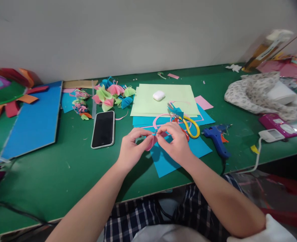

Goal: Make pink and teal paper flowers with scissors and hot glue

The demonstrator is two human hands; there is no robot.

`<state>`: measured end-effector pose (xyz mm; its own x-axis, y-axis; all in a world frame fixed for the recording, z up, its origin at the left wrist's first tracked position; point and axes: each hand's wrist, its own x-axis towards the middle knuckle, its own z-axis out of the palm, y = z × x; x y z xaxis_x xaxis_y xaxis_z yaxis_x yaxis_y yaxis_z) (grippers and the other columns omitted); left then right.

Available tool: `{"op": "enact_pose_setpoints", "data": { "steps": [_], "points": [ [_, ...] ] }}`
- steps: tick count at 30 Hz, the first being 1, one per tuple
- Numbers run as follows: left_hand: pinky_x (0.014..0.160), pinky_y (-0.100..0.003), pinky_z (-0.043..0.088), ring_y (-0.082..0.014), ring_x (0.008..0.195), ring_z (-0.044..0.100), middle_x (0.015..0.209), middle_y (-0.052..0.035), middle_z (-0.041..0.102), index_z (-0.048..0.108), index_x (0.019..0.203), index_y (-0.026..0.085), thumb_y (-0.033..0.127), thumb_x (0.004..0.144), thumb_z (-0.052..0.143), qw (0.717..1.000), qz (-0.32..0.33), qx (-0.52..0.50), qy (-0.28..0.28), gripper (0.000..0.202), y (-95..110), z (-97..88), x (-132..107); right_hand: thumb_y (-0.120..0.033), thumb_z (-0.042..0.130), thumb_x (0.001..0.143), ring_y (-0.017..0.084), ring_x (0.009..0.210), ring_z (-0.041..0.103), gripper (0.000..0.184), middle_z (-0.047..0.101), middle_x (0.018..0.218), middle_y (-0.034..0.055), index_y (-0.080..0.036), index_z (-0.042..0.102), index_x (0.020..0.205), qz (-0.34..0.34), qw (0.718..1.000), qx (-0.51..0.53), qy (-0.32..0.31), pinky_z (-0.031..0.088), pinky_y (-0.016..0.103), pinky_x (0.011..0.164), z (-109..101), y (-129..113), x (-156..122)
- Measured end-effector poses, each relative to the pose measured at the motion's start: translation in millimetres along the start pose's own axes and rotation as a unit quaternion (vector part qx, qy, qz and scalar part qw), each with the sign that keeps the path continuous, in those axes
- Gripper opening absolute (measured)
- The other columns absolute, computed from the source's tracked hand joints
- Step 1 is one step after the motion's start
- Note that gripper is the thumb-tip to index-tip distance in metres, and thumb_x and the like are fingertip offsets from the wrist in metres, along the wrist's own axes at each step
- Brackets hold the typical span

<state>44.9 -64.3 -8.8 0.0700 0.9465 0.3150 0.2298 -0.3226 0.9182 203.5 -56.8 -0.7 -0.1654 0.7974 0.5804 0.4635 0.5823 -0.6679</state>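
Both hands meet over the table, fingertips pinched close together. My left hand (pixel 135 144) is closed on a pink paper flower (pixel 151 143), whose petals hang below the fingers. At the flower's top, my right hand (pixel 173 139) pinches a small blue paper strip (pixel 154 133); the fingers partly hide it. Just beyond my right hand lie yellow-handled scissors (pixel 195 129), with a red handle partly covered by that hand. Blue paper sheets (pixel 163 168) spread underneath, and light green sheets (pixel 143 101) lie behind, bearing a white earbud case (pixel 159 95).
Finished paper flowers (pixel 115 90) sit in a pile at the back left, behind a phone (pixel 103 129). On the right are a blue glue gun (pixel 217 139), a power socket (pixel 271 135) with a white cord, and a patterned cloth (pixel 251 90). A blue board (pixel 37 121) lies far left.
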Motion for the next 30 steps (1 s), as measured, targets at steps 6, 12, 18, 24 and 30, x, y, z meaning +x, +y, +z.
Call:
{"op": "enact_pose_setpoints", "data": {
  "steps": [6, 12, 18, 24, 30],
  "points": [
    [0.079, -0.031, 0.046, -0.0154, 0.085, 0.057, 0.084, -0.0020, 0.062, 0.068, 0.086, 0.023, 0.018, 0.078, 0.063, 0.983, 0.130, 0.125, 0.039, 0.011, 5, 0.3, -1, -0.016, 0.054, 0.081, 0.018, 0.082, 0.056, 0.006, 0.062, 0.078, 0.0015, -0.022, 0.055, 0.078, -0.054, 0.998, -0.014, 0.030, 0.044, 0.037, 0.079, -3, 1, 0],
    [0.071, -0.026, 0.048, -0.0126, 0.078, 0.056, 0.084, -0.0007, 0.058, 0.064, 0.091, 0.021, 0.018, 0.072, 0.070, 0.958, 0.174, 0.164, 0.157, 0.020, 6, -0.2, -3, -0.018, 0.058, 0.081, 0.019, 0.083, 0.057, 0.006, 0.063, 0.079, 0.0024, -0.023, 0.061, 0.082, -0.064, 0.991, -0.039, 0.112, 0.047, 0.039, 0.079, -5, -1, -3],
    [0.061, -0.019, 0.046, -0.0078, 0.060, 0.056, 0.065, 0.0040, 0.064, 0.063, 0.076, 0.020, 0.020, 0.078, 0.064, 0.980, 0.106, 0.153, 0.065, 0.002, 11, 4.7, -5, -0.015, 0.061, 0.079, 0.020, 0.078, 0.061, 0.012, 0.067, 0.079, 0.0020, -0.024, 0.062, 0.086, -0.097, 0.983, -0.070, 0.138, 0.049, 0.038, 0.074, -1, 0, -5],
    [0.057, -0.016, 0.046, -0.0068, 0.057, 0.057, 0.064, 0.0042, 0.066, 0.065, 0.081, 0.019, 0.018, 0.080, 0.061, 0.968, 0.151, 0.187, 0.077, 0.004, 11, 7.6, -8, -0.013, 0.061, 0.079, 0.019, 0.082, 0.064, 0.014, 0.069, 0.083, 0.0031, -0.023, 0.062, 0.091, -0.094, 0.988, -0.030, 0.122, 0.051, 0.037, 0.075, 3, -1, -6],
    [0.049, -0.015, 0.043, -0.0070, 0.056, 0.057, 0.069, 0.0021, 0.067, 0.065, 0.085, 0.020, 0.019, 0.079, 0.062, 0.959, 0.154, 0.219, 0.094, 0.006, 9, 9.2, -12, -0.010, 0.057, 0.080, 0.019, 0.088, 0.064, 0.022, 0.070, 0.091, 0.0038, -0.023, 0.062, 0.098, -0.088, 0.989, -0.020, 0.114, 0.051, 0.038, 0.079, 6, 0, -8]
  ]
}}
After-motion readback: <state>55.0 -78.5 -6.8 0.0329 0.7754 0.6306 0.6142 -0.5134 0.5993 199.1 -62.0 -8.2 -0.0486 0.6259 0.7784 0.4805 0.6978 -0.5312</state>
